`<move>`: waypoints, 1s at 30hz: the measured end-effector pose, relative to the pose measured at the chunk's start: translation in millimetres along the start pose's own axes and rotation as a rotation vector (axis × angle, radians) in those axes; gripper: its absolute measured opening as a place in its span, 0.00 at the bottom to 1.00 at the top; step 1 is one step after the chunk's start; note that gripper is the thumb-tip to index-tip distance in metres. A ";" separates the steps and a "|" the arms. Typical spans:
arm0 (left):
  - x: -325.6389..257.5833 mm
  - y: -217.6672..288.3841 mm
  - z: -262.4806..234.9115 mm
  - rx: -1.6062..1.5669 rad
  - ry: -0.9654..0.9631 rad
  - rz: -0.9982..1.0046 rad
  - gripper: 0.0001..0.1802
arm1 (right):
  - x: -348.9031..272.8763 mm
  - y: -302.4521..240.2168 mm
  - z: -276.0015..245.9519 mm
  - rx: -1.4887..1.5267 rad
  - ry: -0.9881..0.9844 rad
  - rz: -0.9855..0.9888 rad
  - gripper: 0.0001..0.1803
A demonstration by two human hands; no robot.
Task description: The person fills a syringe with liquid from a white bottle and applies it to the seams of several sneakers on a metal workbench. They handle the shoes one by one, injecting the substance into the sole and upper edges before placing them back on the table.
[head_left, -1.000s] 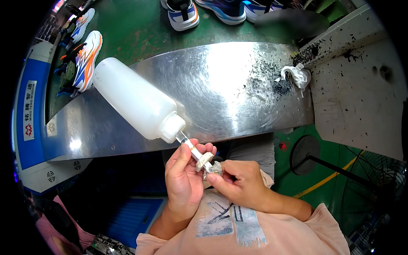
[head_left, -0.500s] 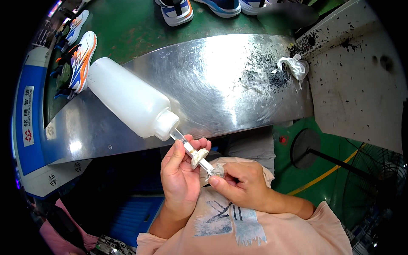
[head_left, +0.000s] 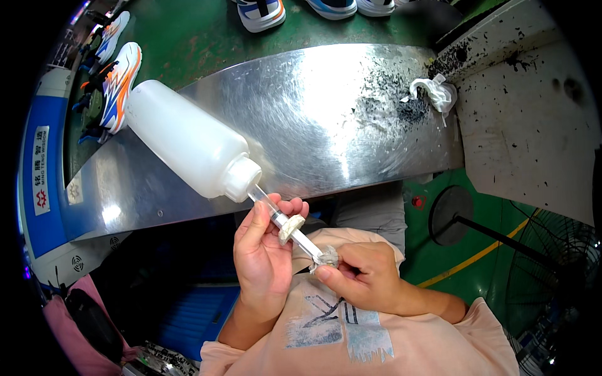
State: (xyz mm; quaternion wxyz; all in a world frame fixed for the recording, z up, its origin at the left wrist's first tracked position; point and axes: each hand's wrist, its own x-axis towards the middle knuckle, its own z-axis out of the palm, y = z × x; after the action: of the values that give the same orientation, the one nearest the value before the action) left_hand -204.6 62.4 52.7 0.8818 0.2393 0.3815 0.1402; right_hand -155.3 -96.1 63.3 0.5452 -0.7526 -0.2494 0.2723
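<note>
Syringe (head_left: pixel 277 218) held at the neck of a white plastic bottle (head_left: pixel 188 141)

The syringe was grasped in both hands, just in front of the near edge of the polished metal surface (head_left: pixel 269 100). Its barrel was clasped by the left hand (head_left: pixel 263 250), palm turned up, with the thumb and fingers curled about it. The plunger (head_left: pixel 306 245) was shown well out of the barrel, and its end, bundled in a crumpled grey wrapping (head_left: pixel 327 256), was pinched between the thumb and bent fingers of the right hand (head_left: pixel 367 272). An off-white wrapping (head_left: pixel 291 229) was set around the rear of the barrel.

The bottle was laid on its side on the surface, its cap (head_left: pixel 242 178) pointed toward the syringe's tip; whether the tip was inserted in the cap could not quite be told. A white, orange and blue running shoe (head_left: pixel 121 88) was placed just beside the bottle's base. At the surface's right end, a crumpled white cloth (head_left: pixel 440 95) was left near scattered black flecks (head_left: pixel 411 111).
</note>
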 end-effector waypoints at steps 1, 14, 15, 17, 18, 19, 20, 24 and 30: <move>0.1 -0.3 0.4 -0.002 -0.005 -0.001 0.14 | -0.7 0.2 -0.3 0.006 0.011 -0.011 0.21; 1.4 -1.4 -3.0 -0.018 -0.034 0.009 0.14 | -9.5 0.4 -5.0 -0.002 0.036 -0.066 0.22; 1.3 -1.2 -3.4 -0.021 -0.040 0.009 0.14 | -10.1 -0.2 -5.3 -0.001 0.035 -0.062 0.22; 1.3 -0.6 -3.2 -0.013 -0.039 0.004 0.14 | -11.1 -0.8 -5.5 -0.002 0.030 -0.047 0.22; 1.1 -0.3 -3.2 -0.009 -0.038 0.001 0.14 | -11.4 -1.0 -5.5 -0.003 0.028 -0.039 0.22; 1.0 -0.9 -3.3 -0.002 -0.037 0.006 0.15 | -11.4 -0.7 -6.1 0.003 0.016 -0.030 0.21; 0.8 -1.4 -3.4 0.005 -0.036 0.011 0.15 | -11.4 -0.3 -6.6 0.009 0.003 -0.020 0.21; -0.3 1.3 3.7 0.080 0.040 -0.050 0.18 | -5.7 15.0 -7.1 0.264 -0.175 0.150 0.13; -1.4 63.8 -47.9 1.434 -0.216 0.811 0.15 | 45.5 13.0 -12.1 0.694 -0.543 0.480 0.30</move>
State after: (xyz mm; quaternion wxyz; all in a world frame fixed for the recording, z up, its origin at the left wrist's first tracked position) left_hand -245.1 130.8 58.8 0.4282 0.8742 0.1758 0.1464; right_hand -112.9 -77.5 47.7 0.6007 -0.4649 -0.0967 0.6432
